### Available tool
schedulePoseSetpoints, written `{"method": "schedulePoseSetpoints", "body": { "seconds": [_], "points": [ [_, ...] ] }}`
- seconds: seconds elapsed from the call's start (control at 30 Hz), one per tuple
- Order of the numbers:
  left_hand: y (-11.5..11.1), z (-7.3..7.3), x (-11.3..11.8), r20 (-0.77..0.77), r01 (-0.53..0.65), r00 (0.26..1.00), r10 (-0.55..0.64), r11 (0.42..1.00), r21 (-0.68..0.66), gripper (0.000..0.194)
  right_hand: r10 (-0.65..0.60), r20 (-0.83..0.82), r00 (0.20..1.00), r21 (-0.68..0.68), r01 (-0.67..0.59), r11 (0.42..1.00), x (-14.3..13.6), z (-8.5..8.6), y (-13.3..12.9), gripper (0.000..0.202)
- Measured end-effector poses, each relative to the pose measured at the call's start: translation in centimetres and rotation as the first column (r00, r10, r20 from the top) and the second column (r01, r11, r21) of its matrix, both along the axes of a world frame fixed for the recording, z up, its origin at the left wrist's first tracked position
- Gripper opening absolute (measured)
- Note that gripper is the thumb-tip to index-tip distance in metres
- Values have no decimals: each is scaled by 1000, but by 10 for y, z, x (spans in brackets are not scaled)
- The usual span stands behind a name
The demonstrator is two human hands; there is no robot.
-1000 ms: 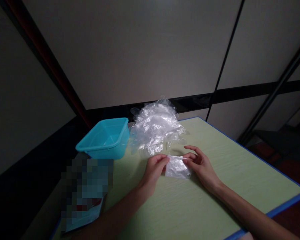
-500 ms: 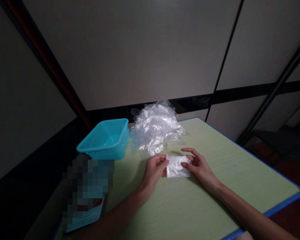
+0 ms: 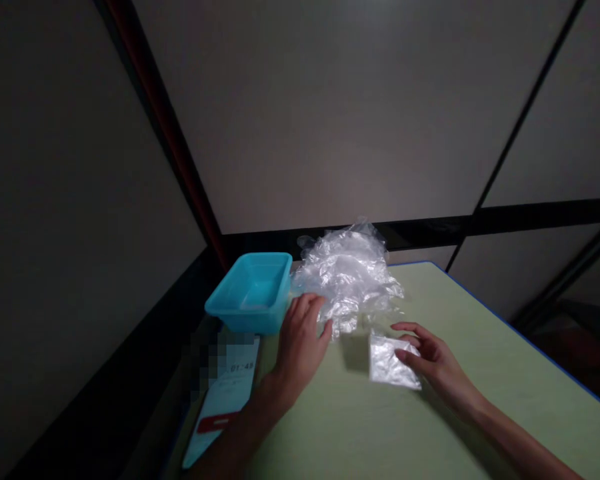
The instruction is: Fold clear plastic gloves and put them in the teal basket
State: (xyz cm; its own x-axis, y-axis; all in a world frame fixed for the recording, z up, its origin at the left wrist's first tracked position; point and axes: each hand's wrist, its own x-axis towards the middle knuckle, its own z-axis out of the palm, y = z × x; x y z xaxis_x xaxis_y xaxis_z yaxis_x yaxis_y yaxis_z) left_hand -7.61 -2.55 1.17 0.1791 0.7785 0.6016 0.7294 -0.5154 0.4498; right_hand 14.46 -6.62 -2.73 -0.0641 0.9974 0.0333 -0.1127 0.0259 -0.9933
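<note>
A folded square of clear plastic (image 3: 391, 363) is held at its right side by my right hand (image 3: 427, 357), thumb on top and fingers behind. My left hand (image 3: 303, 333) is over the table with nothing visible in it, its thumb apart from the fingers, between a turquoise basin (image 3: 253, 283) and the folded square. Behind the hands lies a crumpled heap of clear plastic pieces (image 3: 350, 270). The left fingertips are close to the heap's front left edge; whether they touch it I cannot tell.
The light green table (image 3: 475, 333) has a blue edge. At its left lies a tablet-like device (image 3: 227, 387) with a lit screen, partly blurred and partly behind my left forearm. Pale panels with dark strips (image 3: 430, 233) stand behind the table.
My left hand has let go of the folded plastic square and moved left toward the basin. My right hand still holds the square, now tilted. The whole view has shifted, showing things farther right and lower.
</note>
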Motion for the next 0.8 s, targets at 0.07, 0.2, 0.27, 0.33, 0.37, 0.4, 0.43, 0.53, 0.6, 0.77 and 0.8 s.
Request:
{"method": "schedulePoseSetpoints", "body": {
  "seconds": [0.07, 0.2, 0.27, 0.33, 0.37, 0.4, 0.43, 0.53, 0.6, 0.77, 0.8],
  "points": [
    [13, 7, -20, -220, -215, 947, 233, 971, 103, 39, 10, 52, 999, 39, -12, 999, -2, 17, 17, 36],
    [29, 8, -43, -459, -433, 781, 422, 897, 88, 45, 60, 115, 992, 100, -72, 992, -15, 46, 55, 36],
    [31, 5, -47, -513, -467, 749, 420, 883, 41, 42, 88, 128, 988, 124, -104, 987, -24, 52, 71, 36],
    [33, 3, -48, -547, -480, 732, 408, 877, 12, 38, 107, 134, 985, 149, -127, 981, -34, 55, 84, 36],
    [33, 2, -48, -557, -481, 726, 403, 877, 7, 36, 115, 136, 984, 162, -136, 977, -38, 56, 90, 36],
    [33, 1, -48, -561, -481, 723, 402, 876, 8, 35, 123, 138, 983, 173, -146, 974, -43, 57, 95, 36],
    [34, 0, -49, -560, -480, 723, 404, 877, 13, 34, 133, 140, 981, 181, -157, 971, -47, 58, 100, 35],
    [34, -4, -51, -540, -469, 732, 417, 882, 45, 35, 178, 136, 975, 186, -201, 962, -58, 62, 112, 33],
    [34, -6, -53, -524, -456, 737, 427, 886, 82, 36, 206, 125, 970, 185, -227, 956, -64, 67, 117, 33],
    [22, -1, -52, -467, -361, 768, 439, 898, 251, 35, 206, 104, 973, 224, -225, 948, -69, 80, 122, 32],
    [18, 1, -50, -451, -324, 783, 428, 900, 292, 34, 203, 97, 974, 230, -221, 948, -68, 84, 122, 33]
  ]
}}
